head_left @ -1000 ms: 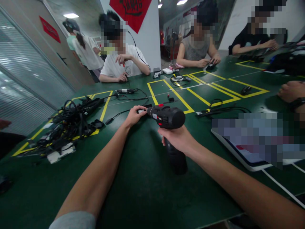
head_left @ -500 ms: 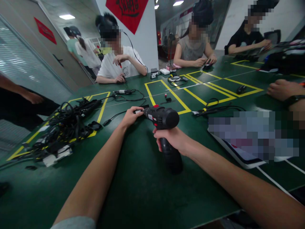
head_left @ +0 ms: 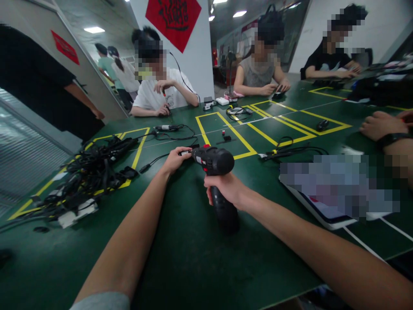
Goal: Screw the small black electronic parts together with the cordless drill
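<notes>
My right hand point(head_left: 226, 187) is wrapped round the grip of a black cordless drill point(head_left: 216, 159) with red details. The drill's chuck points forward and left, at a small black device with a white label point(head_left: 185, 152). My left hand point(head_left: 176, 160) holds that device against the green table, thumb and fingers closed on it. Most of the device is hidden behind my fingers and the drill, and I cannot tell whether the bit touches it. A black cable point(head_left: 156, 161) with a plug end lies just left of my left hand.
A heap of black cables point(head_left: 97, 168) fills the left side. Yellow tape lines point(head_left: 206, 133) mark the table point(head_left: 190, 258). A pixelated tablet-like thing point(head_left: 335, 224) lies at right, near another person's hand point(head_left: 383, 125). Several people sit across; one person point(head_left: 41, 82) stands at left.
The drill and my right hand appear slightly further left, partly from a small camera shift. The standing person at left has come further into view. My left hand keeps its hold.
</notes>
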Demonstrator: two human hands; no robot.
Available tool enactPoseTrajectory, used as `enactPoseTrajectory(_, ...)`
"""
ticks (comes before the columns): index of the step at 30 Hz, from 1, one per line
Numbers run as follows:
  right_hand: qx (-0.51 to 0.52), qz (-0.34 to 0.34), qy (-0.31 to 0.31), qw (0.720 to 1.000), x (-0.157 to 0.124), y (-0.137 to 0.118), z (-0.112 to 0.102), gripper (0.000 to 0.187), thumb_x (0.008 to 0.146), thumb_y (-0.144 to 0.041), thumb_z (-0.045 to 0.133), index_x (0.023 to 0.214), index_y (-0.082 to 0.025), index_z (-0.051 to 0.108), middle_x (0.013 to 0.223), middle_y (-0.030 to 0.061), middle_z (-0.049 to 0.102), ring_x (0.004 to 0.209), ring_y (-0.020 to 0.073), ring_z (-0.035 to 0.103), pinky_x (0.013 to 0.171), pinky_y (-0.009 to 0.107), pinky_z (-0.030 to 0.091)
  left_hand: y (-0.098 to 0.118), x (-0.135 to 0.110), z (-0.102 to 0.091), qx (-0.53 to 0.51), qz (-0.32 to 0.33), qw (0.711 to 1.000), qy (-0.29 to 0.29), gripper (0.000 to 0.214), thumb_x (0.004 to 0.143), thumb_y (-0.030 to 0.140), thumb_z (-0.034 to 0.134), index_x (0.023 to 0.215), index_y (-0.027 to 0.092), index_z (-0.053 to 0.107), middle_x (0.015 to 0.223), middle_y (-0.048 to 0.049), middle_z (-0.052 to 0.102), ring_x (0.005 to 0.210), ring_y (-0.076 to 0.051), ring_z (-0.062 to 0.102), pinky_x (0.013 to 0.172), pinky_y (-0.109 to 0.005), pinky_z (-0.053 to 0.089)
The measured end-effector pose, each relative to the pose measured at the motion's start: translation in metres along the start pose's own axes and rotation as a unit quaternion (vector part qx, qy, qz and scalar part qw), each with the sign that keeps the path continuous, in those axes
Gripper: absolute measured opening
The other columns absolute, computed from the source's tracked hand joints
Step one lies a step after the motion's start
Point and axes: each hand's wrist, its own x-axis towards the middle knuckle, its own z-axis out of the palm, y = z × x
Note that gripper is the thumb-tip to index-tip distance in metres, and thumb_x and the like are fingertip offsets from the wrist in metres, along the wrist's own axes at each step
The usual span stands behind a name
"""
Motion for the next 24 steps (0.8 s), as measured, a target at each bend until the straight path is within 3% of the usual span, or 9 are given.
enactPoseTrajectory(24,-0.003,-0.017,-0.005,1.0,0.0011,0.003,-0.0012,0.01,0.067,-0.018,0.06,0.057,-0.017,0.056,0.047,0.002,0.058,0.041,0.0151,0.055,0.046,0.027,0.044,0.0086,-0.0039,0.003,-0.048,-0.023,0.999,0.01,0.045,0.067,0.037,0.074,0.107,0.018,0.074,0.107,-0.0083,0.072,0.096,-0.023,0.064,0.096,-0.038,0.049)
